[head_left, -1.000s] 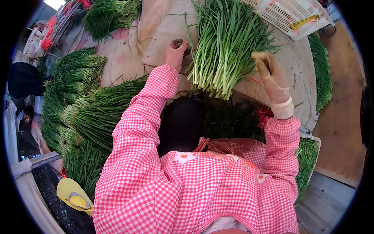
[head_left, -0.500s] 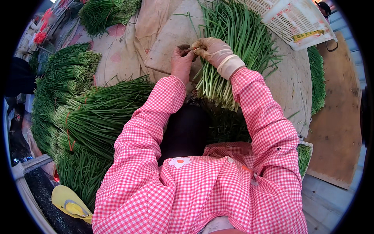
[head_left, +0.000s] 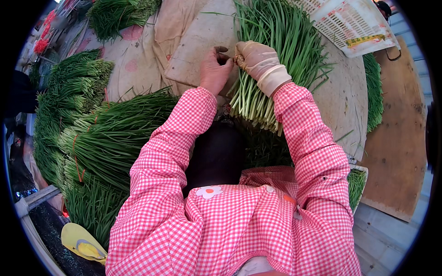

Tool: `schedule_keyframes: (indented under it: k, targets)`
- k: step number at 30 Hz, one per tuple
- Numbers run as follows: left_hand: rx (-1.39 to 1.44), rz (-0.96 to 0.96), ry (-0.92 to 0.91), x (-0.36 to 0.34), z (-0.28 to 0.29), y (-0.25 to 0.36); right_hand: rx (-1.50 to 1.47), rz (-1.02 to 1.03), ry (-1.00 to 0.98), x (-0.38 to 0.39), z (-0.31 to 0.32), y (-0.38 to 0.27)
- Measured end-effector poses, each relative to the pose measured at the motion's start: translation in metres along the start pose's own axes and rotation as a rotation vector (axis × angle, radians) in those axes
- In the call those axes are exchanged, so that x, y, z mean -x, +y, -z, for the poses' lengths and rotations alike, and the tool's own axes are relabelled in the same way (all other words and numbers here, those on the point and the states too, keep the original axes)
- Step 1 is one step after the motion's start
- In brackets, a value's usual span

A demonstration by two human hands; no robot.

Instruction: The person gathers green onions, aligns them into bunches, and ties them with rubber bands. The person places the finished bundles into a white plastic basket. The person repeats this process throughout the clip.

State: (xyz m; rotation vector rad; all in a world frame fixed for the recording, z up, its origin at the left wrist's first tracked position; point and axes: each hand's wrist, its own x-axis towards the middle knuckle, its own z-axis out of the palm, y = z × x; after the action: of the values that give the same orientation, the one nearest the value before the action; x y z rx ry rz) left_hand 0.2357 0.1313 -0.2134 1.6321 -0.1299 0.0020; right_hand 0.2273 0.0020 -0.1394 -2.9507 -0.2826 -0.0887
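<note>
At the left, tied greens (head_left: 115, 142) are heaped. The bare left hand (head_left: 216, 71) is curled beside the gloved right hand (head_left: 258, 62), whose fingers are bent; whether anything is pinched by either cannot be told. Partly beneath the glove, a loose green bunch (head_left: 281, 34) is spread; its stalks could be bent or scattered if brushed by the right sleeve (head_left: 306, 122).
</note>
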Motion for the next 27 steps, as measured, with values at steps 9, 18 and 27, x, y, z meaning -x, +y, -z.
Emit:
schedule_keyframes:
  k: [9, 18, 27]
  targets:
    - [-0.050, 0.027, -0.224, -0.013, 0.007, -0.001, -0.197, 0.010, 0.037, 0.005, -0.005, 0.008]
    - [0.753, 0.696, -0.494, -0.013, 0.024, 0.000, -0.388, 0.070, 0.044, 0.008, -0.009, 0.013]
    - [0.622, 0.592, -0.572, -0.010, 0.026, 0.008, -0.370, 0.065, 0.088, 0.012, -0.010, 0.015]
